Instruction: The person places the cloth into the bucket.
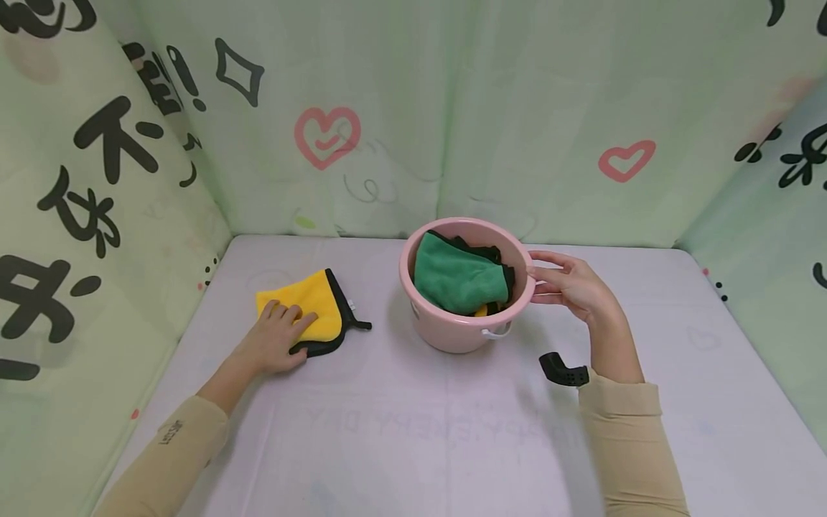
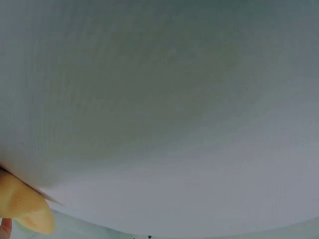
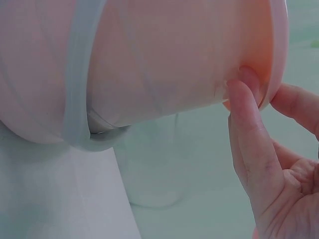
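On the left side of the table lies a folded yellow cloth point(image 1: 326, 309) with black edging and a small black loop. My left hand point(image 1: 278, 336) rests on it, fingers spread over the top and thumb by the near edge. In the left wrist view only a bit of yellow cloth point(image 2: 22, 201) and a fingertip show. A pink bucket point(image 1: 446, 334) stands upright near the back, with a bunched green cloth point(image 1: 455, 276) inside. My right hand point(image 1: 571, 283) touches the bucket's right rim with extended fingers. Close up, fingers point(image 3: 251, 134) press just under the rim.
Inside the bucket, black edging and a bit of yellow show beside the green cloth. The bucket's pale handle point(image 1: 496, 333) hangs down at the front. A black wrist device point(image 1: 563, 370) sits by the right sleeve. Printed curtains point(image 1: 400, 143) border the white table point(image 1: 413, 445).
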Demonstrator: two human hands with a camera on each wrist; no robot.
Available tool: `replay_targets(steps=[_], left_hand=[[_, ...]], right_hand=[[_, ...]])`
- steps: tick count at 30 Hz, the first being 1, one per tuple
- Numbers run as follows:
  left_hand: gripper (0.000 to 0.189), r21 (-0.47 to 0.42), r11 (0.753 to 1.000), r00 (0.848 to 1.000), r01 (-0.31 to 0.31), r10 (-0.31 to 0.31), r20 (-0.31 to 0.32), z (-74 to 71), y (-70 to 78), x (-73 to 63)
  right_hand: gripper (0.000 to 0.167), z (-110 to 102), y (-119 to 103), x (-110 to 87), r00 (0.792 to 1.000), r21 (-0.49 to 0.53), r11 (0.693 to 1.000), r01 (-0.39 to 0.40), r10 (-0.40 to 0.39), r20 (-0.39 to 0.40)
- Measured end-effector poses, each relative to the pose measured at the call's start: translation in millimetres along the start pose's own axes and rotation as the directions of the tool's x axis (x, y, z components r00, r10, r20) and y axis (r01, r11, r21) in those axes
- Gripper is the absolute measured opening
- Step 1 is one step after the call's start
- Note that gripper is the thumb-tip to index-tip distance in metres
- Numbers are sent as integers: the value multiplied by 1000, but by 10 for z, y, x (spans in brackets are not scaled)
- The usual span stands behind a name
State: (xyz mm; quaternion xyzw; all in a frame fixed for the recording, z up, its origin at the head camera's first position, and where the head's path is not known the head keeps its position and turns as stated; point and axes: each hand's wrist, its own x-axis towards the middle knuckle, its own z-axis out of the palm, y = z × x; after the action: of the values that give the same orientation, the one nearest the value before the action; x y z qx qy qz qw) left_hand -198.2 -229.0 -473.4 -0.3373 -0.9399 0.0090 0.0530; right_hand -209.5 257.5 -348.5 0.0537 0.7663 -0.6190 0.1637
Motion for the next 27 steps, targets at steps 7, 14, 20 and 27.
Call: replay_targets(steps=[7, 14, 20, 27], left_hand=[[60, -12, 1000, 1000, -21, 21, 9, -6, -16, -38], [65, -14, 1000, 1000, -26, 26, 6, -26, -3, -47], [54, 26, 998, 998, -54, 55, -41, -14, -25, -27], [41, 51, 997, 992, -65, 70, -109, 0, -16, 15]], right_hand=[[69, 3, 1, 9, 1000, 8, 1000, -6, 6, 2], [69, -4, -2, 2, 1000, 9, 1000, -3, 3, 13], [70, 7, -2, 8, 1000, 13, 1000, -3, 3, 7], [70, 0, 0, 5, 1000, -8, 1000, 4, -4, 5]])
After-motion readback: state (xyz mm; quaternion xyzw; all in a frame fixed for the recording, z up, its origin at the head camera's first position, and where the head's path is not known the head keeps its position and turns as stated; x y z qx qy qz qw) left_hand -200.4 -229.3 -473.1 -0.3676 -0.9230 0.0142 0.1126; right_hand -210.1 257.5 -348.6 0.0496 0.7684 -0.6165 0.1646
